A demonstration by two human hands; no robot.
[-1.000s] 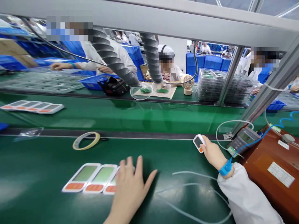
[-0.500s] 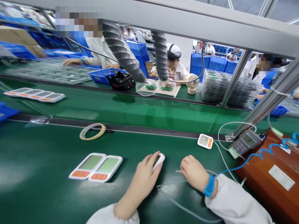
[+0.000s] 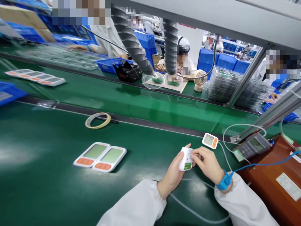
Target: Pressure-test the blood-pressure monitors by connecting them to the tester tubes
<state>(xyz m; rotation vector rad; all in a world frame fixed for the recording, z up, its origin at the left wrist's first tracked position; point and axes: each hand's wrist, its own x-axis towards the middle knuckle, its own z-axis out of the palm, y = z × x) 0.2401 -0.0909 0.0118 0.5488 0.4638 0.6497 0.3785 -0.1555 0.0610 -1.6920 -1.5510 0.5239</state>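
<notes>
My left hand (image 3: 172,173) grips a small white device (image 3: 185,158) turned back side up, showing a green label. The fingertips of my right hand (image 3: 207,164) touch its upper right edge; a blue wrist strap (image 3: 224,181) with a blue cord sits on that wrist. Two white devices with green screens and orange buttons (image 3: 100,156) lie side by side to the left on the green mat. A third such device (image 3: 210,140), screen lit, rests just beyond my hands with a thin white tube at its right side.
A grey meter (image 3: 252,146) and a brown box (image 3: 277,179) stand at right. A tape roll (image 3: 98,120) lies by the green conveyor belt (image 3: 141,105). More devices (image 3: 35,77) sit far left on it. Other people work across the belt, beside grey hoses (image 3: 135,47) and stacked trays (image 3: 235,89).
My left hand lifted one device from the row on the mat, brought it right and turned it over. My right hand left the device by the tube and came to the held one.
</notes>
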